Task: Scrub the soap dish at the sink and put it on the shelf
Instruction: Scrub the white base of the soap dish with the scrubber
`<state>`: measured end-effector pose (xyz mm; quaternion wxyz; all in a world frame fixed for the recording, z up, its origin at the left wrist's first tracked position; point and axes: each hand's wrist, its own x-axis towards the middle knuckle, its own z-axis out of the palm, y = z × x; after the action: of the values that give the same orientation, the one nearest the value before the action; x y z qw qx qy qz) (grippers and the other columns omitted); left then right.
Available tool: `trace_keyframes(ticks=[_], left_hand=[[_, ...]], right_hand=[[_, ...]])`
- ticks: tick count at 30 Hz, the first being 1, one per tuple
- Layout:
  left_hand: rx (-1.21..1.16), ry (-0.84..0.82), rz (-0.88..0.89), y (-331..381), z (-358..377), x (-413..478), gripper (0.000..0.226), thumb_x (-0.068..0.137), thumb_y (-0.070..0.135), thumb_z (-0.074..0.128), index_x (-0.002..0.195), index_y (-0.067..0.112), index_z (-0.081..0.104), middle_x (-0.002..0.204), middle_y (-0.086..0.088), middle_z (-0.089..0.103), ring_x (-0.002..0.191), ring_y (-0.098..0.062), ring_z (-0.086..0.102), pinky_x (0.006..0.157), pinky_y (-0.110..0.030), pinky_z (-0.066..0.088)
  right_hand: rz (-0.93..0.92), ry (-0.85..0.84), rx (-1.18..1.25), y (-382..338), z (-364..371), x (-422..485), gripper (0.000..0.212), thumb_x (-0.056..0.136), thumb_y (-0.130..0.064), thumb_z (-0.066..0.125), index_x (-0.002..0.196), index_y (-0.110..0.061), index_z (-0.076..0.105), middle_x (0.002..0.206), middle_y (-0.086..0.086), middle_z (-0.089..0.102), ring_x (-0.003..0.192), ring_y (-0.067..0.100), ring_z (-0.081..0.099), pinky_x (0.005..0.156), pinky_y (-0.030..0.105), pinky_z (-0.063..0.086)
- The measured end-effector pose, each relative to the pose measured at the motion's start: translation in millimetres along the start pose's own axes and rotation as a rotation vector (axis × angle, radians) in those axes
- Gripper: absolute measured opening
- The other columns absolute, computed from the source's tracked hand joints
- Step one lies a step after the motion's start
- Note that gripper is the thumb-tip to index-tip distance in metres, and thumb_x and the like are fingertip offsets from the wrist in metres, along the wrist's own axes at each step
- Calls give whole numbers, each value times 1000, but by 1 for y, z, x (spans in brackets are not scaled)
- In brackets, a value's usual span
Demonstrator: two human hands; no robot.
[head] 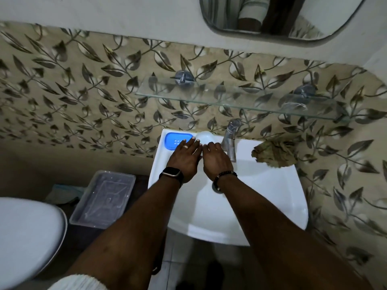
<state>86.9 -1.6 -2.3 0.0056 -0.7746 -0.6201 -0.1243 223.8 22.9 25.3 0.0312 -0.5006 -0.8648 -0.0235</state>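
Note:
A blue soap dish lies on the back left ledge of the white sink. Beside it on the right sits a white rounded piece, perhaps a lid or soap. My left hand reaches over the ledge with fingers spread, fingertips at the blue dish's right edge and the white piece. My right hand hovers just right of it, fingers curled down near the white piece, holding nothing I can see. A glass shelf is fixed to the wall above the sink.
A chrome tap stands at the sink's back, right of my hands. A brownish scrubber rests on the right ledge. A clear plastic container and a toilet lid are at the left. A mirror hangs above.

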Motion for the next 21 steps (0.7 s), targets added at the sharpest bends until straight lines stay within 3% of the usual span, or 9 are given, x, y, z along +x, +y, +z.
trace_keyframes(ticks=[4, 9, 14, 21], left_hand=[[97, -119, 36, -4, 10, 6, 58, 101, 17, 33, 158, 14, 20, 166, -6, 18, 155, -23, 4, 125, -43, -4], [148, -179, 72, -3, 24, 19, 59, 98, 17, 36, 156, 11, 27, 166, -8, 19, 155, -25, 5, 125, -44, -2], [79, -178, 47, -4, 38, 28, 60, 98, 15, 41, 156, 11, 27, 165, -8, 20, 154, -24, 13, 124, -38, 4], [39, -155, 63, -7, 41, 39, 59, 94, 14, 51, 152, 10, 37, 161, -9, 32, 149, -28, 27, 122, -41, 15]], right_hand=[[103, -35, 54, -7, 11, 7, 34, 98, -4, 33, 126, -4, 52, 124, 14, 53, 118, 31, 51, 87, 41, 49], [129, -51, -2, 1, 23, 21, 33, 95, -3, 37, 114, -6, 64, 115, 13, 61, 116, 32, 52, 87, 39, 48], [138, -64, 22, 8, 31, 31, 33, 96, -2, 37, 112, -5, 66, 114, 14, 62, 118, 33, 51, 90, 41, 48], [138, -61, 28, 12, 28, 37, 33, 95, -1, 37, 110, -3, 66, 109, 16, 65, 108, 35, 57, 84, 42, 49]])
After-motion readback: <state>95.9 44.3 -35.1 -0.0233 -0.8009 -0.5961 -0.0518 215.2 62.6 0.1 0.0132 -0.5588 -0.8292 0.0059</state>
